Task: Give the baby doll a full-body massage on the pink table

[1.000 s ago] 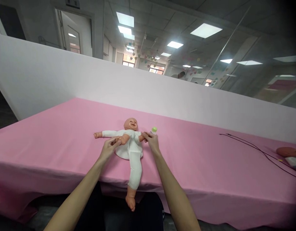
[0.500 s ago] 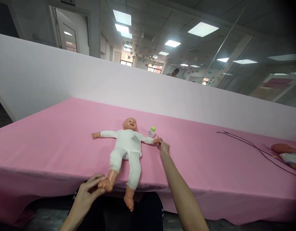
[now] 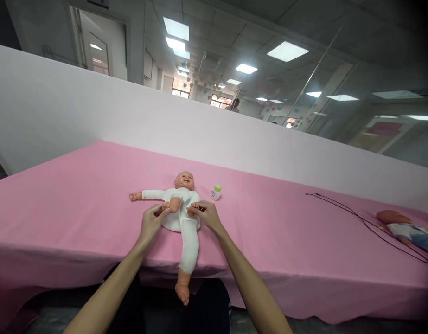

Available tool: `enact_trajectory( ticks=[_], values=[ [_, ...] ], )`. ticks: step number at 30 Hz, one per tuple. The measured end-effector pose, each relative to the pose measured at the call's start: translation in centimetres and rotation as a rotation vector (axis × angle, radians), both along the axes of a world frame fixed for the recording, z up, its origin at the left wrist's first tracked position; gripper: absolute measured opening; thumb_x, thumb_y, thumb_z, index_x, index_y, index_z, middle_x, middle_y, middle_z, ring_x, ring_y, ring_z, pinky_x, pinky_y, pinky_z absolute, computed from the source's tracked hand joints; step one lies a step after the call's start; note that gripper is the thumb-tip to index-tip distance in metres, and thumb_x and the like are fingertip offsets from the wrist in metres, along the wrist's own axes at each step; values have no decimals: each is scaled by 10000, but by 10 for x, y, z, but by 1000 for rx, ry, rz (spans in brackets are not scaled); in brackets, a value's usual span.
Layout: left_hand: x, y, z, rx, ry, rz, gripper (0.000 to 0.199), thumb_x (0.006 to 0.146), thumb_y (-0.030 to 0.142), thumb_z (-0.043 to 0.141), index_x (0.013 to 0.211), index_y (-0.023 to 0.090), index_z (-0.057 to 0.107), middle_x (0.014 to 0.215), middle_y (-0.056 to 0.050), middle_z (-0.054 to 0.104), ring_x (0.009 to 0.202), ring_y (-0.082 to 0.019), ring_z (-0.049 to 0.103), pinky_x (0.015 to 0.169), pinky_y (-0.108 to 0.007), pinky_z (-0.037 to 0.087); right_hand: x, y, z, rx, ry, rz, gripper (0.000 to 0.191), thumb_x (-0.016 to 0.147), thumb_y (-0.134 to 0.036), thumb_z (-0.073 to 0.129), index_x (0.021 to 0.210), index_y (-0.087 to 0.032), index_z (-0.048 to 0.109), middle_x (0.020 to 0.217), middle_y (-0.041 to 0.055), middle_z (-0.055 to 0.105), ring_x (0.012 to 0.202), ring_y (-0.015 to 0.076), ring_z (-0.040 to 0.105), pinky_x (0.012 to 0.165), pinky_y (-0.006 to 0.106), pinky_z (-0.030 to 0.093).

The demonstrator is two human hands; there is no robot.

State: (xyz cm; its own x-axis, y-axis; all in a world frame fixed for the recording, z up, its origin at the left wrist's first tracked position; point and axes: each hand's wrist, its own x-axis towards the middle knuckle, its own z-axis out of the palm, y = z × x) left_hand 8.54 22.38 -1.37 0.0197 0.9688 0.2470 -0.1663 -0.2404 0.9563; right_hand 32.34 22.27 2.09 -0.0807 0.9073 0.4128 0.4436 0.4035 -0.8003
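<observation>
A baby doll (image 3: 182, 221) in a white suit lies on its back on the pink cloth, its head away from me. My left hand (image 3: 154, 221) is closed around one of its feet, that leg folded up over the belly. Closed on the doll's hand, my right hand (image 3: 207, 214) holds that arm bent in across the torso. The raised foot and the held hand are close together but apart. The doll's other leg is stretched toward me, its foot at the table's front edge. Its other arm reaches out to the left. A small bottle (image 3: 215, 192) with a green cap stands beside its head.
The pink-covered table (image 3: 269, 222) runs along a white partition (image 3: 200, 134) with glass above it. A thin black cable (image 3: 353, 214) lies on the right, near a second doll (image 3: 405, 229) in white and blue. Behind the glass is a person (image 3: 235, 105).
My left hand has lifted the doll's foot from the front edge up over its belly. My right hand has drawn the doll's outstretched arm inward across its torso.
</observation>
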Motion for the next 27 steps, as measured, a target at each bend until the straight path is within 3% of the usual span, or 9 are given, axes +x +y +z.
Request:
enact_trajectory(
  ticks=[3, 6, 8, 11, 13, 15, 18, 22, 27],
  values=[
    [6, 5, 4, -4, -34, -59, 455, 786, 530, 804, 1021, 140, 810, 1039, -104, 770, 1010, -277, 691, 912, -345, 516, 11, 5, 1, 29, 45, -75, 328, 792, -540, 817, 824, -216, 845, 896, 89, 791, 834, 235, 706, 797, 349, 558],
    [-17, -23, -7, 6, 57, -14, 430, 795, 535, 800, 996, 155, 818, 975, -79, 751, 921, -245, 672, 806, -296, 512, 51, 17, 6, 23, 330, -344, 463, 695, -580, 872, 903, -168, 838, 891, 91, 787, 750, 207, 672, 720, 341, 569],
    [-42, -53, -25, -7, 128, 1, 430, 785, 543, 803, 1001, 172, 827, 955, -72, 738, 901, -243, 667, 770, -282, 515, 81, 22, 0, -23, 559, -539, 491, 624, -534, 924, 896, -139, 820, 844, 71, 772, 696, 171, 640, 691, 317, 569],
    [-74, -100, -60, -57, 223, -14, 430, 744, 567, 818, 942, 186, 848, 878, -65, 722, 839, -242, 674, 750, -283, 540, 109, 22, -25, -166, 787, -744, 410, 548, -434, 968, 712, -131, 747, 674, 29, 695, 592, 129, 576, 591, 276, 533],
    [-87, -122, -79, -115, 262, -34, 456, 726, 589, 824, 947, 192, 858, 817, -57, 705, 799, -239, 680, 734, -282, 554, 111, 18, -40, -228, 820, -810, 397, 536, -410, 972, 650, -136, 708, 596, 14, 643, 543, 122, 541, 533, 269, 498],
    [-92, -132, -86, -158, 249, -22, 494, 711, 611, 828, 968, 191, 861, 832, -62, 720, 823, -248, 699, 754, -283, 567, 105, 15, -43, -200, 794, -795, 406, 540, -427, 968, 678, -133, 726, 613, 18, 652, 562, 128, 551, 548, 272, 504],
    [-88, -120, -69, -140, 192, 31, 463, 728, 596, 831, 929, 180, 849, 901, -72, 750, 871, -249, 704, 784, -274, 560, 84, 15, -21, -57, 650, -630, 476, 605, -515, 930, 858, -132, 806, 790, 54, 742, 681, 154, 617, 663, 291, 548],
    [-56, -65, -23, -83, 56, 83, 468, 751, 571, 830, 997, 173, 831, 1025, -86, 781, 999, -283, 698, 845, -298, 545, 40, 14, 10, 40, 305, -348, 426, 731, -548, 837, 922, -167, 842, 897, 89, 783, 754, 199, 659, 708, 324, 541],
    [-2, 4, 11, -82, -28, -54, 504, 746, 577, 826, 972, 127, 835, 1059, -127, 797, 1031, -311, 707, 890, -342, 535, -13, 6, 0, 19, -40, -130, 235, 834, -416, 734, 744, -216, 818, 819, 62, 780, 783, 216, 682, 762, 318, 513]
  ],
)
